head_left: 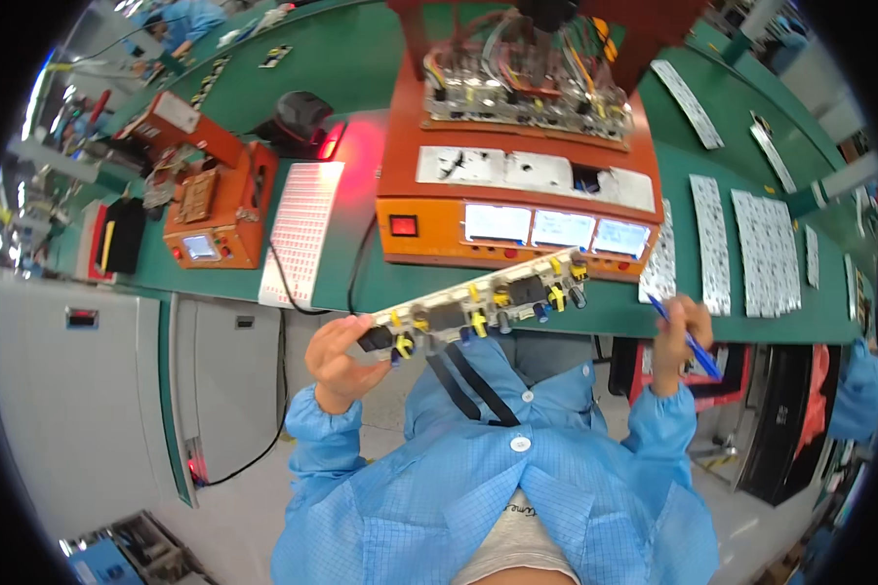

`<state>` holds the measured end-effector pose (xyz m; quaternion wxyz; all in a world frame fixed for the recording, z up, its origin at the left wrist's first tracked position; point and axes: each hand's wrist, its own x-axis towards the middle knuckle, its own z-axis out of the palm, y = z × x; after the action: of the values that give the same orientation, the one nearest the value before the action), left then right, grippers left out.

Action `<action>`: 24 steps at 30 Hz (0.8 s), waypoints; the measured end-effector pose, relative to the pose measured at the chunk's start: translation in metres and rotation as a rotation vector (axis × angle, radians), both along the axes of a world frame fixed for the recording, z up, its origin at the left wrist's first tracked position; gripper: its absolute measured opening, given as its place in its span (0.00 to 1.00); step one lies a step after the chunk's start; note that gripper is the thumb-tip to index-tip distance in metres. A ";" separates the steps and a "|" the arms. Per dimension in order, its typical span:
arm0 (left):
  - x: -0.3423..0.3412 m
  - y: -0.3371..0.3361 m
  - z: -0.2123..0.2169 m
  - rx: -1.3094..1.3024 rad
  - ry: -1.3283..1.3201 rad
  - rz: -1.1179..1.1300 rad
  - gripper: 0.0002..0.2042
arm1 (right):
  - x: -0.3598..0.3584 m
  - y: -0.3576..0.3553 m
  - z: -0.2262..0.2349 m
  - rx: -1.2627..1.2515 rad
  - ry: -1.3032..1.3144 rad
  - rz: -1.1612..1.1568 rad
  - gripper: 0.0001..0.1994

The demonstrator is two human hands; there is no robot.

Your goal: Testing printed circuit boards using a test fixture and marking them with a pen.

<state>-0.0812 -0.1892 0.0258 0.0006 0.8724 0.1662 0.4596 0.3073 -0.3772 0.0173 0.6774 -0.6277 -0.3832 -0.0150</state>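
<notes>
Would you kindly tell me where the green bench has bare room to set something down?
A broad bare patch on the green bench lies beyond the scanner, left of the large orange machine. A smaller gap lies between the white sheet and that machine, though a black cable crosses it. Right of the machine, silver panels crowd the bench.

And here a light-blue coat [390, 507] is worn, faintly gridded, set with round white buttons [520, 445]; sleeves [661, 439] are gathered at the cuffs [322, 414], a pale, dark-lettered shirt [512, 541] is revealed at the open collar [564, 505]
</notes>
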 end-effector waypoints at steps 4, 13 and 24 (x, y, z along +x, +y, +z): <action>-0.010 -0.004 -0.021 -0.278 -0.271 0.298 0.34 | -0.006 -0.019 -0.005 0.026 -0.026 -0.108 0.12; 0.007 0.050 -0.028 -0.511 -0.420 0.831 0.26 | -0.021 -0.019 -0.031 -0.029 0.013 -0.170 0.13; 0.006 0.061 -0.032 -0.550 -0.133 0.859 0.23 | 0.000 -0.025 -0.057 -0.118 -0.079 -0.277 0.15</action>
<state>-0.0750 -0.1278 -0.0065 0.0518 0.6621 0.6238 0.4121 0.3073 -0.4026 -0.0400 0.6153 -0.7122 -0.3194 -0.1103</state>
